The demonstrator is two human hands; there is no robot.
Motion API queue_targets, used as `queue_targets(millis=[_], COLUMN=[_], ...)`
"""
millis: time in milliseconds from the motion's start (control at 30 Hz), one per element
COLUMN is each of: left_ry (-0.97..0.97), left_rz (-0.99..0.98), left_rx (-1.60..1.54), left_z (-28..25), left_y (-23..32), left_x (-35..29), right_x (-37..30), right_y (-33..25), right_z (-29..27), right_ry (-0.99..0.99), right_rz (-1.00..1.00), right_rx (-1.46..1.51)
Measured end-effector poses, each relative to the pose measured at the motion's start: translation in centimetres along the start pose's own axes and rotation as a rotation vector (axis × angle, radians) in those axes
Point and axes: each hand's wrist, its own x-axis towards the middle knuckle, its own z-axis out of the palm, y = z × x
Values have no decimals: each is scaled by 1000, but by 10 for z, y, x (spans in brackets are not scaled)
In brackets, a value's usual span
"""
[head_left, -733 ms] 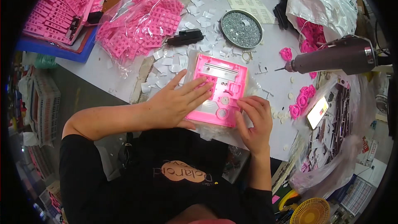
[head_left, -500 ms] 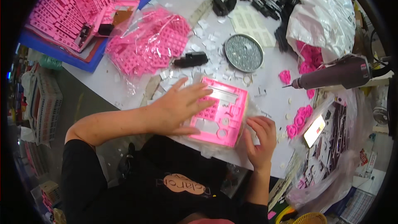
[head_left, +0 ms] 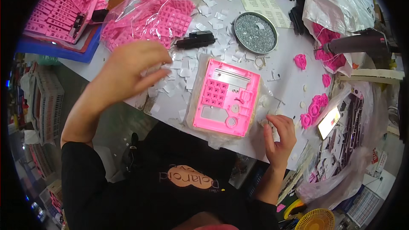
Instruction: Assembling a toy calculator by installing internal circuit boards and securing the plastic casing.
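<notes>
Casing, pink plastic, one (head_left: 219,129): shallow, near-square, raised at the rim. It lay flat, open side up, turned slightly clockwise, over crumpled clear plastic (head_left: 216,141) on the desk (head_left: 293,86). Keypad grid, pink (head_left: 214,93): sat inside, left of centre. Silver strip (head_left: 230,78): spanned the far part. Pink ring (head_left: 231,122): stood near the right near corner.

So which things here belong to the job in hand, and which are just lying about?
Likely part of the job:
- pink housing
- pink keypad seated in it
- bagged pink pieces
- small silvery parts
- power driver

Seemingly just lying about:
- phone-like device
- yellow basket
- white scraps
</notes>
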Motion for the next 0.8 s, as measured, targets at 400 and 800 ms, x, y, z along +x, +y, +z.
queue_targets(millis=[400, 800], left_ry=[-109, 511], left_rz=[-436, -343], left_rx=[-363, 35], left_z=[-66, -85], left_y=[-50, -118], left_x=[-10, 61], right_x=[-24, -20], right_y=[1, 5], right_z=[-16, -19], right_ry=[-60, 52], right_rz=[105, 144], right_rx=[-8, -78])
